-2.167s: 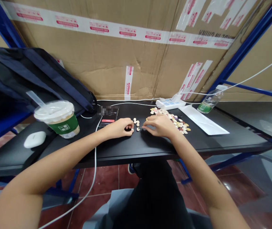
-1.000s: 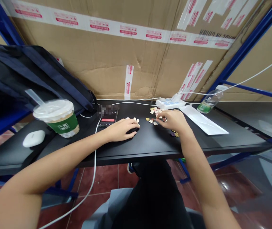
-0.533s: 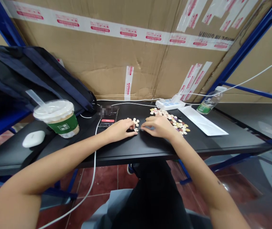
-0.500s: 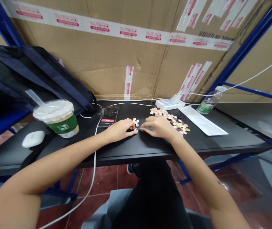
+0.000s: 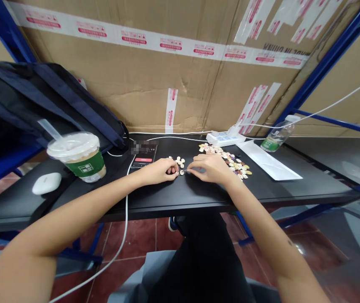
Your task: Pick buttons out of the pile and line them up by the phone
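Over the black tabletop (image 5: 173, 193), my left hand (image 5: 159, 171) has its thumb and forefinger pinched together at a tiny pale bit too small to name. Facing it, my right hand (image 5: 210, 167) is closed in a pinch on a thin, pale, needle-like piece (image 5: 185, 171). Between the two hands sits a small cream shell-like bead (image 5: 181, 172), at the tip of that thin piece; whether it is threaded on it I cannot tell. A few similar cream beads (image 5: 180, 160) lie just behind. Partly hidden by my right hand is a pile of mixed-colour beads (image 5: 236, 164).
To the left are a phone (image 5: 144, 156), a lidded drink cup (image 5: 83, 162), a white earbud case (image 5: 46, 183) and a backpack (image 5: 72, 101). A power strip (image 5: 226, 138), white packet (image 5: 268, 160) and bottle (image 5: 277, 134) are at right. A white cable (image 5: 125, 223) hangs over the front edge.
My left fingertips have drawn slightly left, off the cream bead, which now shows between the hands. My right hand has hardly moved. The view has shifted a little.
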Action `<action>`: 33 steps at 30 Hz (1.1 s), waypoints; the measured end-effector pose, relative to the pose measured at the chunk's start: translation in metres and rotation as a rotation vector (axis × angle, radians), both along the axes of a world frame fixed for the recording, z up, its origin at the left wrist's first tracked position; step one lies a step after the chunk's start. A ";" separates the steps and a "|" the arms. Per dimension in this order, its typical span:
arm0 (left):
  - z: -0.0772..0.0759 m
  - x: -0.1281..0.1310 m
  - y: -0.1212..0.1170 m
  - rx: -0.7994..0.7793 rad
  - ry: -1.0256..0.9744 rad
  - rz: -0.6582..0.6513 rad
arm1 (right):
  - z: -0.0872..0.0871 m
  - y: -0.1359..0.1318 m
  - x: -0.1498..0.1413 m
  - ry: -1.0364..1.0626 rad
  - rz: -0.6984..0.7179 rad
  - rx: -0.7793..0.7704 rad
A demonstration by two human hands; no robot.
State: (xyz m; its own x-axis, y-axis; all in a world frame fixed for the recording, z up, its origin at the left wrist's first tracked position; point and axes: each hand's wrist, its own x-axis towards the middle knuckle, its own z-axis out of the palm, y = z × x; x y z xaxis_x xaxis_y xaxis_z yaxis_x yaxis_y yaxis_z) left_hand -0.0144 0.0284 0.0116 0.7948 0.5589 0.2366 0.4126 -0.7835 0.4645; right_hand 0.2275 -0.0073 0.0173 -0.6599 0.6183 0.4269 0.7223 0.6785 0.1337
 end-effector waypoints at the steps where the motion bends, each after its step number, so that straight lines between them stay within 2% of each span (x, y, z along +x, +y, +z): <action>1: -0.001 0.000 0.001 0.036 0.004 0.021 | 0.000 0.001 0.002 0.006 -0.016 0.006; 3: -0.003 -0.001 0.002 0.109 0.011 0.071 | -0.001 0.003 0.007 0.024 -0.074 0.031; 6: -0.006 -0.002 0.003 0.165 0.021 0.122 | -0.001 0.007 0.021 0.051 -0.237 0.085; 9: -0.006 -0.002 0.001 0.175 0.022 0.116 | -0.001 0.013 0.035 0.064 -0.396 0.093; 11: -0.006 -0.002 -0.001 0.169 0.022 0.097 | -0.001 0.016 0.042 0.074 -0.443 0.074; 16: -0.006 -0.001 -0.003 0.184 0.020 0.075 | -0.001 0.021 0.043 0.057 -0.430 0.005; 20: -0.004 0.000 -0.005 0.213 0.019 0.063 | 0.004 0.015 0.043 0.088 -0.476 -0.003; 26: -0.001 0.002 -0.010 0.288 0.026 -0.099 | 0.015 0.000 0.055 0.142 -0.547 -0.146; 33: -0.005 0.000 -0.008 0.321 0.102 -0.038 | 0.012 0.001 0.062 0.126 -0.550 -0.160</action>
State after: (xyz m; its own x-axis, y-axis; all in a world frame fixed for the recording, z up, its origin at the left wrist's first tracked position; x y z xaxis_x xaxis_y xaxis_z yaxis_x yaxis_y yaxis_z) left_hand -0.0147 0.0206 0.0067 0.8420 0.4386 0.3141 0.4121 -0.8987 0.1500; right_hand 0.2898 -0.0068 0.0297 -0.1735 0.9190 0.3541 0.9778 0.2037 -0.0497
